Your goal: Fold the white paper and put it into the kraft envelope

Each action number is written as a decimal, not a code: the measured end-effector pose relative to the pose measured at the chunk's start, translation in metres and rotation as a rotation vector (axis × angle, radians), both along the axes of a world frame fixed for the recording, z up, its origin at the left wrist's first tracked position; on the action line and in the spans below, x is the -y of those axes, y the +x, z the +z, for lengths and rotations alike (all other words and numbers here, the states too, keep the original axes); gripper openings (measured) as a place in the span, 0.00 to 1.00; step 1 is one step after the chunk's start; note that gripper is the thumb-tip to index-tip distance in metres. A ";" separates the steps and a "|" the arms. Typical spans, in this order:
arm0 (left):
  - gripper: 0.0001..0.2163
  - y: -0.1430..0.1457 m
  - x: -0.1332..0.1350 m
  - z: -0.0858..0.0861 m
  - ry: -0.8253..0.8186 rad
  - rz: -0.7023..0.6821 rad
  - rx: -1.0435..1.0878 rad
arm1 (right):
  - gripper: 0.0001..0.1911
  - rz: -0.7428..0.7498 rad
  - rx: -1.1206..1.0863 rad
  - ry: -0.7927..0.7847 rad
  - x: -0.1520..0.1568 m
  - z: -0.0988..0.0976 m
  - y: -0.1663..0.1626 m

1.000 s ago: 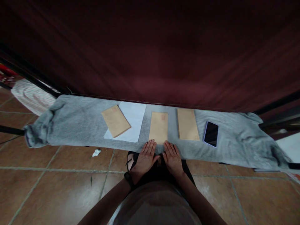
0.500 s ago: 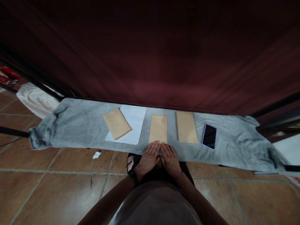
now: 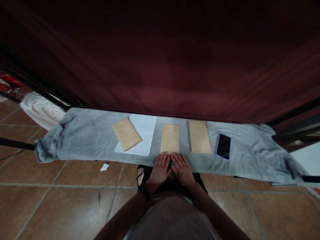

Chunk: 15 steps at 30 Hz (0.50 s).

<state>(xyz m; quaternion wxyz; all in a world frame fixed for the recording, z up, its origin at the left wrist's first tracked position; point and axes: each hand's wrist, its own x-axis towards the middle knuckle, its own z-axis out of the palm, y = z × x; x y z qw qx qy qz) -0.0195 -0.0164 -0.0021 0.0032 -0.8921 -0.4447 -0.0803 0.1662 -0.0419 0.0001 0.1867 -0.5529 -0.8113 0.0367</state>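
A brown paper envelope (image 3: 170,137) lies upright to me on the grey cloth, with small red print at its top right. My left hand (image 3: 160,168) rests flat on its near edge, fingers stretched out. Beside it, my right hand (image 3: 182,169) lies flat on the same edge, the fingertips of both hands nearly meeting. The hands cover the envelope's near end. To the right is a stack of brown envelopes (image 3: 199,136). On the left, another stack of brown envelopes (image 3: 126,134) sits slanted over white paper sheets (image 3: 145,128).
A phone (image 3: 223,146) with a dark screen lies right of the envelopes. The grey cloth (image 3: 85,136) covers a narrow surface backed by a dark red curtain (image 3: 160,73). Dark poles stand at both ends. A white scrap (image 3: 104,167) lies on the tiled floor.
The view has shifted slightly, so everything sits a little lower and further right on the left side. Both hands stay flat at the envelope's near edge.
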 end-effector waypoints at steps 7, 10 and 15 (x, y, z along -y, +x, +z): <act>0.30 -0.001 -0.001 0.000 -0.009 -0.023 -0.024 | 0.26 0.010 0.033 -0.053 -0.009 -0.003 0.001; 0.30 0.001 -0.003 -0.003 -0.009 -0.011 -0.017 | 0.25 0.017 0.057 -0.072 -0.020 -0.003 0.006; 0.30 0.008 -0.004 -0.007 -0.002 0.023 -0.007 | 0.25 -0.039 0.090 -0.082 -0.051 -0.003 0.010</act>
